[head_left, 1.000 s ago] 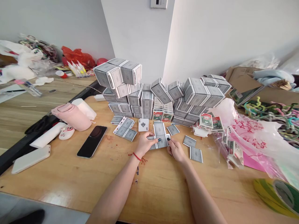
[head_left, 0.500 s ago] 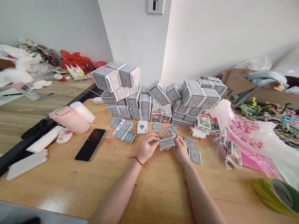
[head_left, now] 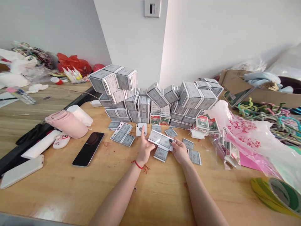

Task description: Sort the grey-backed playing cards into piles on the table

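Note:
Joined playing cards (head_left: 156,138) with grey patterned backs, one piece hanging at the lower edge, are held up over the table. My right hand (head_left: 180,151) pinches them at their right end, thumb on top. By the left end is my left hand (head_left: 144,152), its index finger raised and its thumb stretched toward the cards; whether the thumb touches them is unclear. An ace of spades (head_left: 138,128) lies face up behind that raised finger. Folded cards (head_left: 123,135) rest to the left, and more folded cards (head_left: 194,157) lie beside my right hand.
Behind stand stacked blocks of folded cards (head_left: 143,105). A phone (head_left: 88,149) and a pink bottle (head_left: 68,124) lie at left. Card boxes (head_left: 202,122), a plastic bag (head_left: 246,131) and a roll of tape (head_left: 277,194) are at right.
The cards in my hands have been turned and opened out, showing a long strip with a hanging piece. My left hand has loosened from them, its index finger now raised. The view has shifted slightly.

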Action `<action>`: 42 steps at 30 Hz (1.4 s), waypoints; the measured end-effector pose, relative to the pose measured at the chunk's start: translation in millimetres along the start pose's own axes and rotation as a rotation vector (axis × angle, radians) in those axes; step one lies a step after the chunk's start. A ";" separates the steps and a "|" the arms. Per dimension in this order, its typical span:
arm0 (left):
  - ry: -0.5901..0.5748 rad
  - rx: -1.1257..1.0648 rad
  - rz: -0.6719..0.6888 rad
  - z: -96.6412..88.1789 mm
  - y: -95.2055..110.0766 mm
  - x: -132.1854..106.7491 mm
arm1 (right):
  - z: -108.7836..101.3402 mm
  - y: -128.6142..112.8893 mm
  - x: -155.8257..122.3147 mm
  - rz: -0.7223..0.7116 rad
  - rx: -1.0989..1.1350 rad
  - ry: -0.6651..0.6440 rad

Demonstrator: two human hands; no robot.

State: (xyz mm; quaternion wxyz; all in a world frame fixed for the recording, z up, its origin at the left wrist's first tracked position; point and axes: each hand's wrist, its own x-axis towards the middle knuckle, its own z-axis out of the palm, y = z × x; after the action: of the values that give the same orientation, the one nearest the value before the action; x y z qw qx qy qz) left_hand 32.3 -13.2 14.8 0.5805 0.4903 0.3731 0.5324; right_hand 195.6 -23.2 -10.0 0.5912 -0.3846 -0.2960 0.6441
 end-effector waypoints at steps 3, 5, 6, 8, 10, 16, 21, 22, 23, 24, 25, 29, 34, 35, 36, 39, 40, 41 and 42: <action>0.019 -0.094 -0.227 -1.5 -5.3 3.9 | -1.8 3.2 1.3 0.000 -0.052 0.009; 0.044 -0.103 -0.304 -2.4 -8.4 7.2 | -2.4 4.4 1.8 0.009 -0.093 0.014; 0.073 -0.107 -0.313 -2.9 -9.6 8.7 | -2.5 4.5 1.9 0.010 -0.109 0.016; 0.160 -0.124 -0.301 -4.4 -10.6 10.9 | -2.3 3.6 1.8 -0.003 -0.130 0.026; 0.229 -0.152 -0.281 -6.5 -9.6 11.9 | -1.7 1.5 1.0 -0.033 -0.163 0.047; 0.014 -0.367 -0.182 -8.6 4.7 9.9 | 4.4 -2.0 -4.7 -0.021 -0.320 -0.049; -0.028 -0.410 -0.226 -5.9 10.7 12.3 | 11.5 2.6 -7.1 0.092 -0.243 -0.150; -0.008 -0.392 -0.230 -5.4 9.8 12.9 | 12.1 3.3 -7.1 0.096 -0.238 -0.148; 0.014 -0.380 -0.231 -5.0 8.3 13.3 | 12.3 3.9 -7.0 0.097 -0.235 -0.144; 0.034 -0.378 -0.230 -4.5 6.7 13.5 | 12.2 4.3 -6.8 0.098 -0.232 -0.139; 0.046 -0.383 -0.231 -4.1 4.9 13.5 | 11.9 4.7 -6.6 0.100 -0.230 -0.136; 0.023 -0.410 -0.236 -3.3 0.9 12.4 | 10.1 5.6 -6.1 0.108 -0.219 -0.136; -0.021 -0.409 -0.250 -3.2 2.6 12.2 | 10.1 6.2 -6.8 0.105 -0.215 -0.145; -0.014 -0.405 -0.250 -2.9 2.9 12.4 | 10.2 6.3 -6.9 0.107 -0.216 -0.144; -0.004 -0.398 -0.251 -2.7 3.0 12.5 | 10.3 6.6 -7.0 0.110 -0.218 -0.142; 0.018 -0.370 -0.249 -2.1 2.7 12.4 | 10.8 7.2 -6.8 0.117 -0.231 -0.136; 0.019 -0.366 -0.240 -2.2 2.6 12.0 | 11.1 7.2 -6.7 0.115 -0.234 -0.135; 0.015 -0.360 -0.232 -2.6 2.5 11.5 | 11.4 6.9 -6.7 0.110 -0.235 -0.137; 0.007 -0.348 -0.229 -3.1 2.5 10.8 | 11.8 6.3 -6.8 0.102 -0.233 -0.137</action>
State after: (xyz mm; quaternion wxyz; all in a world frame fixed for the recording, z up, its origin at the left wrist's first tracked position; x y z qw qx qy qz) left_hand 30.4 -2.2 17.5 0.7118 0.3355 0.3307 0.5210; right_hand 182.3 -29.9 -8.1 0.4874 -0.4202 -0.3884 0.6595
